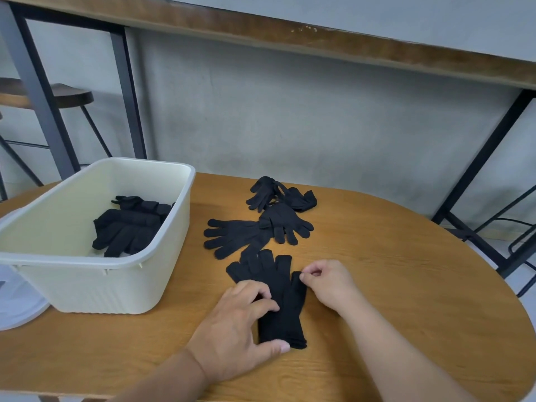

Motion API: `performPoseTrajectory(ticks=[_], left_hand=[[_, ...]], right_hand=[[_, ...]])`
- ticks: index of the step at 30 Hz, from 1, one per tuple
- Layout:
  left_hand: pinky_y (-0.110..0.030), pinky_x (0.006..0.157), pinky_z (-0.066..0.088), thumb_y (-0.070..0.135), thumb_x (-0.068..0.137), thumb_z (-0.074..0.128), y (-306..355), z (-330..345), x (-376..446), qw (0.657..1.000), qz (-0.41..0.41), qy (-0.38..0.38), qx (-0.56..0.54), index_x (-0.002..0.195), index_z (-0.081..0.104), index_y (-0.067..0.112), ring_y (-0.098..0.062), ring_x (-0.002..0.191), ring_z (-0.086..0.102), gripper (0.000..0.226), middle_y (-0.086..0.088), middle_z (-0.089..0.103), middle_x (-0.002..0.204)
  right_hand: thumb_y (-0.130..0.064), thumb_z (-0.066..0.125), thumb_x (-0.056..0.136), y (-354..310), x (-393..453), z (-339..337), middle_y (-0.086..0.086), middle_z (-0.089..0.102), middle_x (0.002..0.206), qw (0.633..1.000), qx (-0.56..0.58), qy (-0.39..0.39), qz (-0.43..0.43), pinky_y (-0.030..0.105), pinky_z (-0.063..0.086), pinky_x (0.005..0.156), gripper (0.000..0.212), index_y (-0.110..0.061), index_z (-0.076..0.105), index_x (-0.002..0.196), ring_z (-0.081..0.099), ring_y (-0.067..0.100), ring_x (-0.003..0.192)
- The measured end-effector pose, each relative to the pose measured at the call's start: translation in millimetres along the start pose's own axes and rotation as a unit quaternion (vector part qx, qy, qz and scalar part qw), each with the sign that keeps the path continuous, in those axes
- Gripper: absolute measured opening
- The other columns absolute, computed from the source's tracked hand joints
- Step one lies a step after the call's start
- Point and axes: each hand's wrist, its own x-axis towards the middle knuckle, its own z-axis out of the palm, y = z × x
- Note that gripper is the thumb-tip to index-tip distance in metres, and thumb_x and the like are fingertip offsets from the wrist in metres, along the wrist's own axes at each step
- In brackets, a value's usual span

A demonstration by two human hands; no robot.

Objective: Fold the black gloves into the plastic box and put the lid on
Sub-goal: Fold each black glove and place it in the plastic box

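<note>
A black knit glove pair [275,288] lies flat on the wooden table [406,285], just in front of the person. It looks like two gloves stacked one on the other, their edges nearly matched; the layered cuff shows at the near end. The fabric is matte and dark, with little detail visible. Its long axis runs near to far, tilted slightly left at the far end: cuff toward the person, fingers pointing away toward the wall. The thumb sticks out on the right side.

The left hand [240,323] rests on the pair's left edge, fingers curled onto the palm area and thumb laid against the cuff, pressing the cloth down. The right hand [324,282] pinches the tip of the thumb part between thumb and forefinger, its other fingers curled in.

Beyond the pair, more black gloves lie loose on the table. One glove [232,236] lies flat with fingers pointing left. Another glove [287,224] overlaps its cuff end, fingers pointing toward the person. A crumpled bunch [278,194] sits farthest off.

The cream plastic box [87,285] stands open at the left of the table. Folded gloves [127,227] lie inside against its right wall. A pale lid [20,306] lies partly under or beside the box at the far left edge; which of the two I cannot tell.
</note>
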Motion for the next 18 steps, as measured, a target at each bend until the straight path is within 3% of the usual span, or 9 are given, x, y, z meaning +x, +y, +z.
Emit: performPoseTrajectory(ticks=[5, 8, 14, 18], left_hand=[[-0.011, 0.09, 0.032, 0.07, 0.085, 0.044, 2, -3, -1, 0.999, 0.035, -0.015, 0.013, 0.119, 0.061, 0.038, 0.003, 0.105, 0.037, 0.05, 0.024, 0.042, 0.11], [-0.007, 0.082, 0.03, 0.064, 0.089, 0.044, 2, -3, 0, 0.999, 0.041, -0.029, 0.001, 0.119, 0.062, 0.037, 0.004, 0.102, 0.037, 0.044, 0.023, 0.044, 0.109], [-0.008, 0.084, 0.035, 0.063, 0.089, 0.047, -4, 1, 2, 0.998, 0.032, -0.032, -0.039, 0.113, 0.067, 0.036, 0.003, 0.101, 0.04, 0.042, 0.024, 0.045, 0.103], [-0.005, 0.084, 0.033, 0.061, 0.09, 0.048, -5, 1, 2, 0.998, 0.031, -0.029, -0.049, 0.112, 0.068, 0.035, 0.005, 0.101, 0.04, 0.04, 0.024, 0.045, 0.102]], right_hand=[[-0.023, 0.065, 0.092, -3, 0, 3, -0.006, 0.069, 0.088, 0.997, 0.071, 0.025, -0.029, 0.024, 0.049, 0.064, 0.015, -0.026, 0.072, 0.079, 0.063, 0.013, 0.084], [-0.024, 0.064, 0.092, -1, 2, 8, -0.008, 0.068, 0.085, 0.998, 0.031, 0.02, -0.047, 0.025, 0.05, 0.065, 0.016, -0.028, 0.071, 0.078, 0.062, 0.012, 0.081], [-0.027, 0.061, 0.094, -5, 14, 11, -0.008, 0.064, 0.074, 0.998, -0.038, 0.027, -0.034, 0.026, 0.047, 0.057, 0.018, -0.027, 0.067, 0.078, 0.058, 0.013, 0.066], [-0.04, 0.051, 0.098, -23, 20, 10, -0.004, 0.057, 0.066, 0.999, -0.017, 0.031, -0.005, 0.027, 0.042, 0.058, 0.033, -0.021, 0.059, 0.072, 0.054, 0.016, 0.063]])
